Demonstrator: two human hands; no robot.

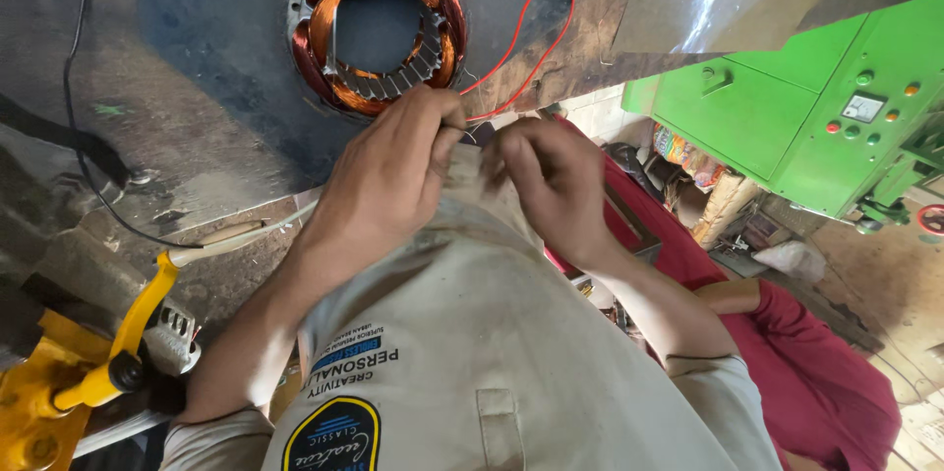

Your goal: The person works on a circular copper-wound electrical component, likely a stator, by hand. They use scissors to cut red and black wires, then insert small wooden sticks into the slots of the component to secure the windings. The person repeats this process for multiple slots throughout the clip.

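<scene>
the thin red wire [536, 33] looped from the copper-wound stator [379, 29] on the dark bench [197, 88] down to the left hand [388, 186] and right hand [551, 181], both pinched narrow on its end; lead preparation seemed underway, needing fine fingertip control.

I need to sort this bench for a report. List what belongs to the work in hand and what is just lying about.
In the work:
- left hand and right hand, pinching thin wire ends together
- red wire
- copper-wound stator

Lying about:
- black cable
- yellow clamp tool
- green machine cabinet
- person in red beside the bench
</scene>
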